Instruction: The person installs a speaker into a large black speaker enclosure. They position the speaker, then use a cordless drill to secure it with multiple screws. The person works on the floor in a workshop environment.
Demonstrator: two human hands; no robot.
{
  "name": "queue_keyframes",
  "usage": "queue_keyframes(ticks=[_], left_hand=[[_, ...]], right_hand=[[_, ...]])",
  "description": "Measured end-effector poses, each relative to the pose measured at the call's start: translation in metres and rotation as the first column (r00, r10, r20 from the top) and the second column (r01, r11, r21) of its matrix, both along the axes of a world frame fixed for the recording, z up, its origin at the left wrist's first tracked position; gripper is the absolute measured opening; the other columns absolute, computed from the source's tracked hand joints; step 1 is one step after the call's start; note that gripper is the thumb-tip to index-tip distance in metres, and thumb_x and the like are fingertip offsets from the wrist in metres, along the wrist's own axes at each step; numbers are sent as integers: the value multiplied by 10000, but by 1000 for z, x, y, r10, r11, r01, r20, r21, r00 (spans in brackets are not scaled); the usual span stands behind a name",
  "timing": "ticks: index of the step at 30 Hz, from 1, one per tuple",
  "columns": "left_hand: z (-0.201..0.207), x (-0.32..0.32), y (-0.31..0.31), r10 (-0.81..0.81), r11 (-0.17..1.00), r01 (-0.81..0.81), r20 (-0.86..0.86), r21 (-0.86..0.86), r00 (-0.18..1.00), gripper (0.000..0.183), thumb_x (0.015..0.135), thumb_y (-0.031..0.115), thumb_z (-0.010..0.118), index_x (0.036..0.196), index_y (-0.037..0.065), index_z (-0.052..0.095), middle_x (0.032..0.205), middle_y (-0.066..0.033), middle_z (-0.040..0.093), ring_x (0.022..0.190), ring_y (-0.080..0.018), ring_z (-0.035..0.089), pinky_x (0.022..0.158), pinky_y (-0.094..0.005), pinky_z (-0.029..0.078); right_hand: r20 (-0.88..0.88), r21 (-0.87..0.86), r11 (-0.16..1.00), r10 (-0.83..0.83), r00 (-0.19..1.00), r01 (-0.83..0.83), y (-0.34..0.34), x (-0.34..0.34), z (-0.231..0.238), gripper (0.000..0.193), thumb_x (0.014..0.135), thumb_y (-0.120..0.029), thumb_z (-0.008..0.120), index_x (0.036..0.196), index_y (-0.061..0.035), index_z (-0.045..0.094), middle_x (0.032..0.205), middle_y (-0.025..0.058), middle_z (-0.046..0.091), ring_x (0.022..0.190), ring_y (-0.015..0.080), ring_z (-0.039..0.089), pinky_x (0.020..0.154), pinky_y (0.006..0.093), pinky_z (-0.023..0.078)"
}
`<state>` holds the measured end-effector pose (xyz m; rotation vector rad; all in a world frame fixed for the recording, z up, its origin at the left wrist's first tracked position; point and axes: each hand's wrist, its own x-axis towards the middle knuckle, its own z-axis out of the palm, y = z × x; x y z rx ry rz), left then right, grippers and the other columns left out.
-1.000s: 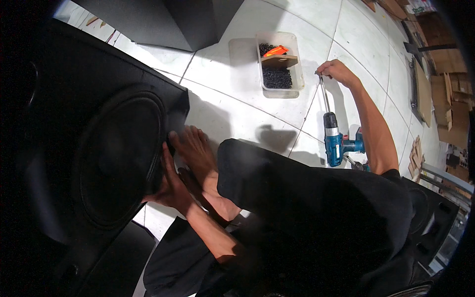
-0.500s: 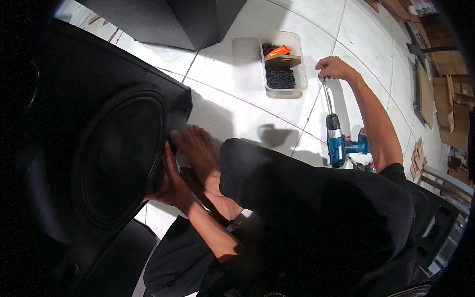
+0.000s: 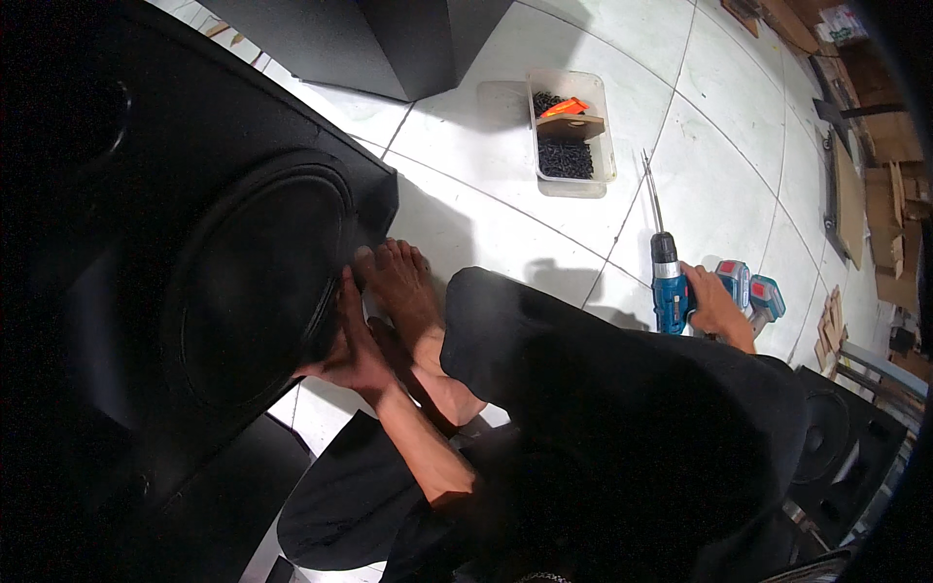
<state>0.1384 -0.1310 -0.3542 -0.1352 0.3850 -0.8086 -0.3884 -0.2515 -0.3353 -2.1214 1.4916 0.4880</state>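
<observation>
On my left a large black speaker cabinet [image 3: 146, 126] holds a round black speaker cone [image 3: 262, 282]. My left hand [image 3: 355, 355] is pressed against the cone's near right edge, fingers stretched and thumb apart, beside my bare feet [image 3: 408, 311]. Out to the right, a blue cordless drill [image 3: 669, 291] with a long thin bit [image 3: 655, 199] lies on the tiles, bit pointing away from me. My right hand [image 3: 719, 303] is closed round the drill's grip; part of the fingers is hidden behind the drill.
A clear plastic box [image 3: 610, 146] of black screws [image 3: 566, 158], with a divider and an orange item [image 3: 567, 108], sits ahead. Two battery packs [image 3: 763, 294] show by my right hand. Another black cabinet [image 3: 369, 49] stands at the far left, and cardboard [image 3: 884, 194] lines the right.
My right hand has moved from the bit's tip back to the drill's grip and closed on it. My left hand stays at the speaker's edge. The view has shifted slightly.
</observation>
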Motion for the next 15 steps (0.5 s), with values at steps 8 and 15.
queue_keyframes(ticks=[8,15], left_hand=[[-5,-9,-1,-2,1000,3,158,-11,987,1429,636,627,782,1449,-72,-162,1521,-304,-126,1431,-462,-70,1192,-569,31],[-21,-10,-3,-21,981,-85,536,173,844,1203,708,813,559,1536,123,23,1575,-188,33,1433,-444,45,1172,-611,84]], right_hand=[[241,-187,980,-20,970,66,27,-12,-17,839,609,137,620,1392,-45,382,1079,201,498,1003,416,508,872,452,428],[505,-360,927,97,858,108,52,-2,15,721,640,-19,587,1341,-1,417,1033,201,508,909,355,521,839,407,438]])
